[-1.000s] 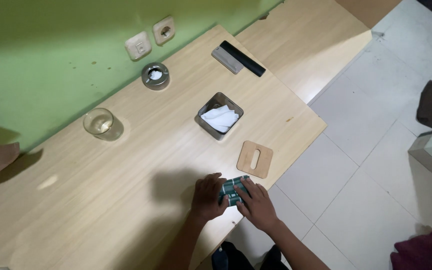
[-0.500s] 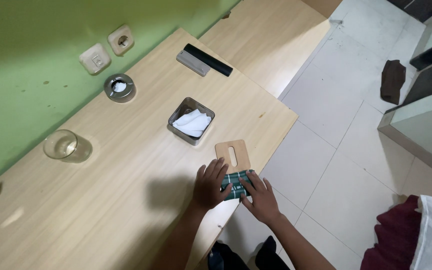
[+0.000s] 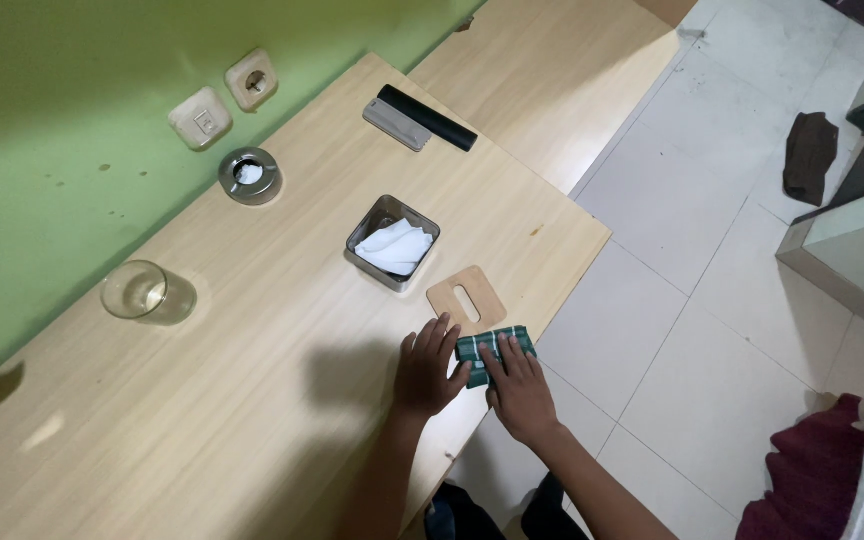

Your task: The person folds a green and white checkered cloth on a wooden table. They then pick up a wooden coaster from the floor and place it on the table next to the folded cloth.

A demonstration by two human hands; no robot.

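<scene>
Head view: left hand and right hand lie flat, fingers spread, on folded green cloth, its long axis left-right, at table edge.

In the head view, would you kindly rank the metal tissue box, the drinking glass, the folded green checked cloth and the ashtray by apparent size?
1. metal tissue box
2. drinking glass and folded green checked cloth: look alike; the left hand and right hand cover part of the cloth, so no ranking between them.
3. ashtray
</scene>
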